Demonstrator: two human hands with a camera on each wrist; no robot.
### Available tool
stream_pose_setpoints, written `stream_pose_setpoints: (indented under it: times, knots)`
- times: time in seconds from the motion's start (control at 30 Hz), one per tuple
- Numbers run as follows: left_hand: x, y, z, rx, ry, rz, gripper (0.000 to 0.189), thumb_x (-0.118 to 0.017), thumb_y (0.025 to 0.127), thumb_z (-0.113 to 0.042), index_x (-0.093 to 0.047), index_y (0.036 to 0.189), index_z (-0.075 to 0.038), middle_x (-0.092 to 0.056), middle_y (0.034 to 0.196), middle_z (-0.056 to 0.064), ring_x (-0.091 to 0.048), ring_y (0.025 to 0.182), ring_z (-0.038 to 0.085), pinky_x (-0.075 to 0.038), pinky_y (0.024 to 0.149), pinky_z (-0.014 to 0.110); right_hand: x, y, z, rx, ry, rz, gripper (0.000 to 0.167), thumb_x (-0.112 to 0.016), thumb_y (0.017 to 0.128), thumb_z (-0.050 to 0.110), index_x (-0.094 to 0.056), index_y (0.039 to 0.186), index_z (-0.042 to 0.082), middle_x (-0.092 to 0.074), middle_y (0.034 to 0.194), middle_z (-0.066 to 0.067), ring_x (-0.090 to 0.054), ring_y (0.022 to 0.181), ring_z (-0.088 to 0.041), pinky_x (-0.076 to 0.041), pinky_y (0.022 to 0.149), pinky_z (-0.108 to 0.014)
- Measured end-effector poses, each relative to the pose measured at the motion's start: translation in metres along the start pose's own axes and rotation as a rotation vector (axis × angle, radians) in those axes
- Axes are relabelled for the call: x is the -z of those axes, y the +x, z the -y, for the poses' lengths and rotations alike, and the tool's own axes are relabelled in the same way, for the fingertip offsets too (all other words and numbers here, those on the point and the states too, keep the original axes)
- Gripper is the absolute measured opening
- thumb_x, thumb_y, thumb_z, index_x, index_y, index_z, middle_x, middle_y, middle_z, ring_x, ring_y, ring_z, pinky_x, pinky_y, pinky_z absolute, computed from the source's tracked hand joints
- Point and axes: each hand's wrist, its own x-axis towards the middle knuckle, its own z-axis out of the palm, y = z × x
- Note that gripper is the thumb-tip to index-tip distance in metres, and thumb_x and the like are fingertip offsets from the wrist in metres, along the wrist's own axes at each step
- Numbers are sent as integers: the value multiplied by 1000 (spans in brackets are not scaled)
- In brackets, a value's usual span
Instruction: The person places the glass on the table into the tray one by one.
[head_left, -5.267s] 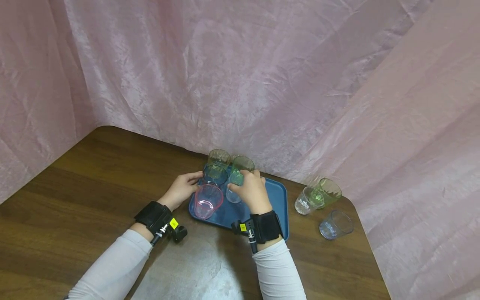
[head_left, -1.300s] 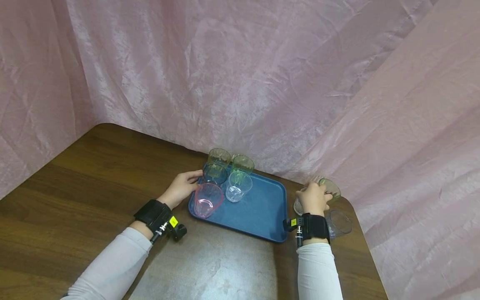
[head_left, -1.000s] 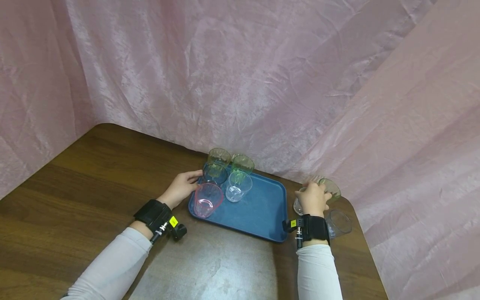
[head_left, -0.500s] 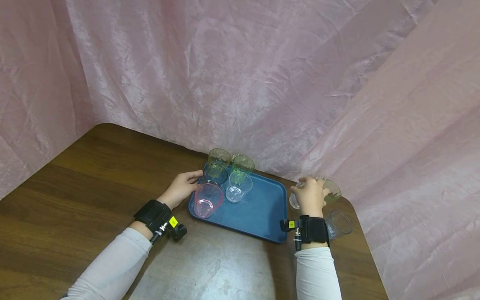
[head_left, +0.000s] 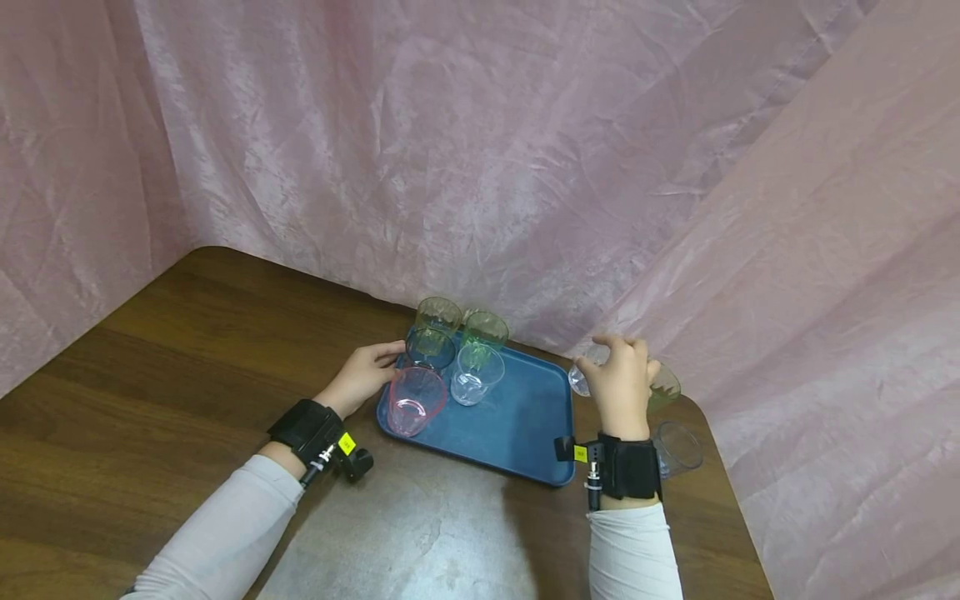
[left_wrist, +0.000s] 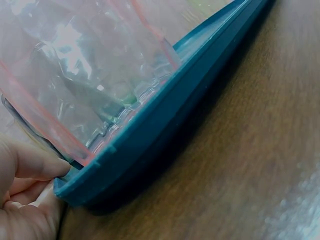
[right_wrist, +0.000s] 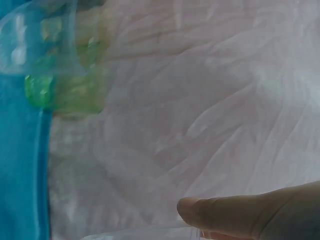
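Pinching blue plastic tray [head_left: 532, 408] of five see-through cups [head_left: 417, 402] with left hand [head_left: 364, 377], clear plastic tumbler [head_left: 578, 383] with right hand [head_left: 622, 390], with two tinted cups [head_left: 678, 454] seemingly left.

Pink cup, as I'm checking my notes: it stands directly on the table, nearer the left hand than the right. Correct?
Not quite: the pink cup stands on the tray, not directly on the table; the head view shows this. It is nearer the left hand than the right hand.

Tray [head_left: 525, 421]: was plain blue
Cup [head_left: 416, 404] at tray's front-left: was pink-rimmed
Worktop [head_left: 195, 350] beneath tray: was brown, wood-grained
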Motion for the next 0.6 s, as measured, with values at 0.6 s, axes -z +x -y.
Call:
stream_pose_setpoints:
  times: [0.6]
  knots:
    - [0, -1, -2, 15, -15, 4, 56, -52, 97, 9, -35, 151, 12, -32, 159, 27, -31, 146, 42, -38, 114, 48, 27, -22, 44, 120, 67, -56, 45, -80, 89, 19, -68, 129, 3, -50, 132, -27, -41, 119, -42, -29, 98, -55]
